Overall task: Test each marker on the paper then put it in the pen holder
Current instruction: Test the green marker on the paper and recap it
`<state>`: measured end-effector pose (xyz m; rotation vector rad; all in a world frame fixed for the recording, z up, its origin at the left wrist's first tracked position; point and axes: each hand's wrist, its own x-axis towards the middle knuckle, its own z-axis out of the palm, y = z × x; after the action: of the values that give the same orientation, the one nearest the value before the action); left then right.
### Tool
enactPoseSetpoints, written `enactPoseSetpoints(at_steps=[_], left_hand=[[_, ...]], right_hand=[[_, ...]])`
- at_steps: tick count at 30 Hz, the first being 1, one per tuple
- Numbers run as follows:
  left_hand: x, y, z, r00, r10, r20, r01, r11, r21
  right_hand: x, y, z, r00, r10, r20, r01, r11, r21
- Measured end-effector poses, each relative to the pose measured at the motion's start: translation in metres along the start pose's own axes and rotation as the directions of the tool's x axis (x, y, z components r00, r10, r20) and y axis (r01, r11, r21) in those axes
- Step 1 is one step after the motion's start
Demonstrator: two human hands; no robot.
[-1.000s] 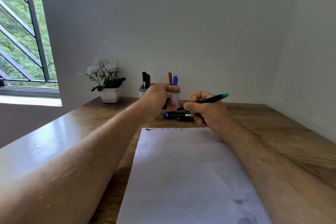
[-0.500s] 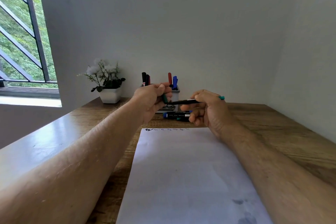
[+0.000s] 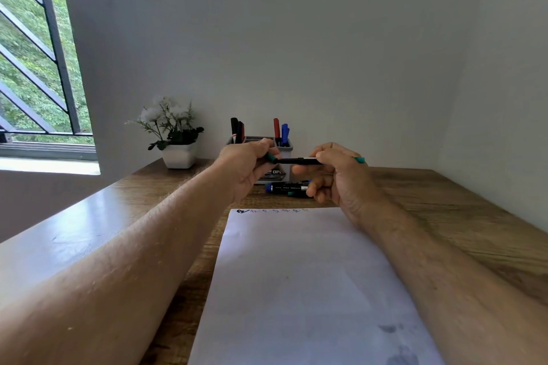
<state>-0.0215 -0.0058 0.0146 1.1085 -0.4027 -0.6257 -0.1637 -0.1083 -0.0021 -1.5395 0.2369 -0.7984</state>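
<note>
Two hands level a slim black green-ended marker (image 3: 298, 160): left hand (image 3: 247, 167) pinching its green cap (image 3: 271, 158), right hand (image 3: 338, 172) gripping the barrel, likely for capping.

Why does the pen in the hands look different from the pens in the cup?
The green marker lies sideways in the air, held by the left hand and right hand; the markers in the pen holder stand upright, untouched. Its ends are green; theirs show black, red and blue. All are markers.
</note>
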Motion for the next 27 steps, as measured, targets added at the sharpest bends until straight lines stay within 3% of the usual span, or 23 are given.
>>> enactPoseSetpoints(at_steps=[9,15,19,23,25,27], left_hand=[[-0.0034,0.0027,0.0006,0.998,0.048,-0.049,-0.050,0.997,-0.054],[-0.0040,0.0036,-0.0002,0.997,0.066,-0.049,-0.068,0.996,-0.056],[-0.0010,0.0028,-0.0022,0.994,0.098,-0.047,-0.099,0.995,-0.031],[0.0008,0.0029,-0.0052,0.996,0.087,-0.030,-0.088,0.996,-0.023],[0.0014,0.0026,-0.0069,0.997,0.071,-0.011,-0.071,0.997,-0.024],[0.0031,0.0029,-0.0092,0.997,0.075,0.008,-0.074,0.997,-0.037]], right_hand=[[0.0036,0.0004,-0.0022,0.994,-0.089,-0.061,0.084,0.993,-0.083],[0.0012,-0.0016,0.0009,1.000,-0.027,-0.001,0.027,1.000,0.011],[0.0013,0.0030,0.0011,0.998,-0.058,-0.014,0.053,0.965,-0.258],[-0.0009,0.0081,0.0013,0.978,-0.209,0.021,0.170,0.729,-0.663],[-0.0028,0.0069,0.0023,0.967,-0.250,0.047,0.201,0.640,-0.742],[-0.0033,0.0057,0.0025,0.962,-0.266,0.063,0.219,0.615,-0.758]])
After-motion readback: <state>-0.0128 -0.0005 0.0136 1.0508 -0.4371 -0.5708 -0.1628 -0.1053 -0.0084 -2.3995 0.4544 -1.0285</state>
